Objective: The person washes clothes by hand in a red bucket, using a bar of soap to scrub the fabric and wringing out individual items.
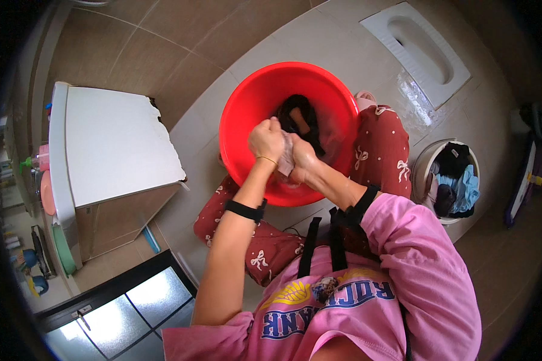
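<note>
pale tiled floor (pixel 337 45) carries a red basin (pixel 238 114), over which the left hand (pixel 266 140) and right hand (pixel 305 161) both grip a pinkish cloth (pixel 286 156); dark fabric (pixel 295 101) lies inside the basin, and a pale bucket (pixel 421 170) of clothes (pixel 465 190) stands to the right.

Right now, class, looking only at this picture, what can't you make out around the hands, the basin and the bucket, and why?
Head view: the pale cloth's full shape, covered by the left hand and right hand.
Head view: the red basin's floor beneath the dark cloth, which hides it.
Head view: the white bucket's lower contents, hidden by the clothes on top.
</note>
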Motion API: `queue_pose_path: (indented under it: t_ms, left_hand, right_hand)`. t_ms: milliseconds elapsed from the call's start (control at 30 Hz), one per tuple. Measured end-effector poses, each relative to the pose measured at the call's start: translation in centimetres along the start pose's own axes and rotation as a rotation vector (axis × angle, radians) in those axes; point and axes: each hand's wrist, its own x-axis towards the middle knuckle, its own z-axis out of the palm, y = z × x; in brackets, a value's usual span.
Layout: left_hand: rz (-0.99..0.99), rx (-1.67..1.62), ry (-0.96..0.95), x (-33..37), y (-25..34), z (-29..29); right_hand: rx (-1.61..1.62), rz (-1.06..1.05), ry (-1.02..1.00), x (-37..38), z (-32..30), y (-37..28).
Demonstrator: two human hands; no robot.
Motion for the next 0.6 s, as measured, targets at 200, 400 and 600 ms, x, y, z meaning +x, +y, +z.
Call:
queue_pose_path:
  t_ms: [200, 400, 600]
  left_hand:
    - [0.719, -0.047, 0.335, -5.1, 2.5, 1.9]
    - [-0.012, 0.058, -0.154, -0.7, 1.1, 1.2]
    - [-0.063, 0.231, -0.166, 0.0, -3.7, 1.4]
  right_hand:
    - [0.092, 0.021, -0.279, -2.3, 0.6, -2.4]
    - [-0.17, -0.318, -0.249, 1.8, -2.8, -2.1]
    - [-0.285, -0.001, -0.053, -1.6, 0.8, -0.4]
